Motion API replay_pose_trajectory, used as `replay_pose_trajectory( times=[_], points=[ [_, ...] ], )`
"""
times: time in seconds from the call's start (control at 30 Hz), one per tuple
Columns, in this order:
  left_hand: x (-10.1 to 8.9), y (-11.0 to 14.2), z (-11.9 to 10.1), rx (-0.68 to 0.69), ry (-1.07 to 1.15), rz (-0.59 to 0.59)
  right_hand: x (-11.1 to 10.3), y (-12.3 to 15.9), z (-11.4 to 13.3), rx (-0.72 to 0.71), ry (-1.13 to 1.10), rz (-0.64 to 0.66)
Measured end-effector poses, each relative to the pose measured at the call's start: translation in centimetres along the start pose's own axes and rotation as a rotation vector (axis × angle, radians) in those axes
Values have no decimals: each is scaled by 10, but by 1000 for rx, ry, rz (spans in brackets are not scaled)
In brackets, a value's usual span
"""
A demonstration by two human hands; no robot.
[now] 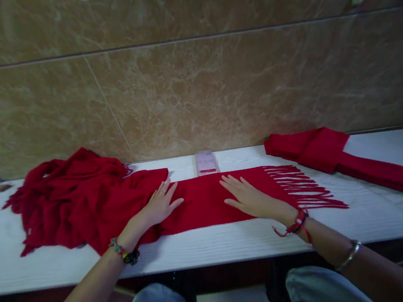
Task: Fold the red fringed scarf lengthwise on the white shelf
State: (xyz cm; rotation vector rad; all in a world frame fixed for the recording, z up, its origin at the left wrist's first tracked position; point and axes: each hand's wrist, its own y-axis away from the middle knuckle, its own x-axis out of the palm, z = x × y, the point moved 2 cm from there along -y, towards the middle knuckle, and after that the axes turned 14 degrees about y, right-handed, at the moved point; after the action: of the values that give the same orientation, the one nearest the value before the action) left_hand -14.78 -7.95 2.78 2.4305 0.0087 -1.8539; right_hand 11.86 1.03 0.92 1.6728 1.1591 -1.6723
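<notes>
A red scarf lies stretched flat across the white table, its fringe pointing right. My left hand rests flat on it with fingers spread, just right of the bunched part. My right hand also lies flat and open on the scarf, a little left of the fringe. The scarf's left end is heaped in a loose pile. Neither hand holds anything.
Another red scarf, folded, lies at the back right and trails toward the right edge. A small pink box stands against the marble wall behind the scarf. My knees show under the table's front edge.
</notes>
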Motion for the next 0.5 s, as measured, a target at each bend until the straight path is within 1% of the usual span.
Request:
replay_pose_trajectory(
  times=[0.07, 0.13, 0.17, 0.27, 0.33, 0.43, 0.5],
  points=[
    [9, 8, 1, 32, -4, 45, 3, 0, 10, -27, -5, 53],
    [14, 13, 2, 40, -16, 89, 6, 3, 11, -32, -5, 86],
    [15, 15, 2, 40, -24, 90, 7, 4, 10, -36, -6, 95],
    [9, 21, -1, 76, -63, 32, 7, 5, 5, -37, -7, 95],
    [3, 28, -8, 149, -83, 18, 7, 4, 3, -32, -11, 91],
    [-6, 41, -23, 297, -65, 112, 8, 3, 2, -35, -15, 93],
    [-9, 48, -31, 353, -76, 160, 6, 3, 3, -39, -18, 81]
  ],
)
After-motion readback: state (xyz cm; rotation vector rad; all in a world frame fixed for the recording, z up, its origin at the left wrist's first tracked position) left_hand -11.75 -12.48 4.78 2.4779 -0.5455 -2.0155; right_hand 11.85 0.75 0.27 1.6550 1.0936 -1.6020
